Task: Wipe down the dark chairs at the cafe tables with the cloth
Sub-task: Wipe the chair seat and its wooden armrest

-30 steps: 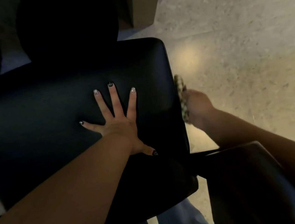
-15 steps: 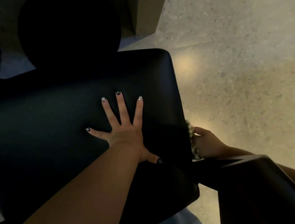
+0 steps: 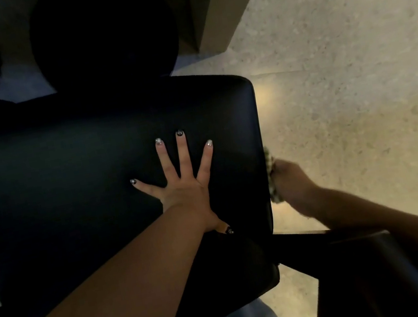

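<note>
A dark padded chair (image 3: 67, 183) fills the middle of the head view. My left hand (image 3: 185, 187) lies flat on its surface with the fingers spread. My right hand (image 3: 288, 180) is at the chair's right side edge and presses a patterned cloth (image 3: 270, 169) against it. Only a narrow strip of the cloth shows between my hand and the edge. My right fingers are hidden behind the hand and cloth.
Two round dark stool seats (image 3: 101, 29) stand beyond the chair. A second dark chair (image 3: 368, 278) sits at the lower right under my right forearm. A pale speckled floor (image 3: 353, 63) spreads to the right, with a wall base (image 3: 225, 4) at the top.
My right hand with the cloth slid down along the chair's right edge, then back up to mid-height. My left hand stayed flat on the chair.
</note>
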`<state>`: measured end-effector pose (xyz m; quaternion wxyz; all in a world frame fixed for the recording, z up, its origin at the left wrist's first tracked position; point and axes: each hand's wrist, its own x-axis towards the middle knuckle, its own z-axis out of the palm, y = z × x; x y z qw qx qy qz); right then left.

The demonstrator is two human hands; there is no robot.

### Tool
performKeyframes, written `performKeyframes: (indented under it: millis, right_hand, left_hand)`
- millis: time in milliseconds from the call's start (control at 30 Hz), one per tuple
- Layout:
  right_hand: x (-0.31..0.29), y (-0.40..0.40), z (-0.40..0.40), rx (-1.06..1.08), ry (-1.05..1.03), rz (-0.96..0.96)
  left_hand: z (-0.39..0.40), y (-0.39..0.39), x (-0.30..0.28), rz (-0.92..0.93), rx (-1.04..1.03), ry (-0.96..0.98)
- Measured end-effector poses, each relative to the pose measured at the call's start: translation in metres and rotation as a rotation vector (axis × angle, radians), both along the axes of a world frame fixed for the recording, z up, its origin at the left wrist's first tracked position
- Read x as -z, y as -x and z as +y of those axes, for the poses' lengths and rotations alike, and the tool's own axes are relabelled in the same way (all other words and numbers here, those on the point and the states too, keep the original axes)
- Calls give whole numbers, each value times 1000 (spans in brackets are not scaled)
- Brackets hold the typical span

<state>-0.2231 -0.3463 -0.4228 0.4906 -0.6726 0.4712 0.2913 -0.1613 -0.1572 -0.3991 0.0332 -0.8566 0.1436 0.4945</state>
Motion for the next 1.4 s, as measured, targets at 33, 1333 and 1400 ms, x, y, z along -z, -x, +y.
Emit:
performKeyframes:
  millis: [33,1333,1400]
  right_hand:
    - [-1,9,1,11,-24,39]
    - [4,-260,123,-1174,513,-260]
    - [2,-256,106,-1161,575,-157]
  left_hand:
    - [0,0,0,0,-3,7]
    - [296,-112,-17,-242,-306,308]
    - [312,-119,-21,-252,-601,464]
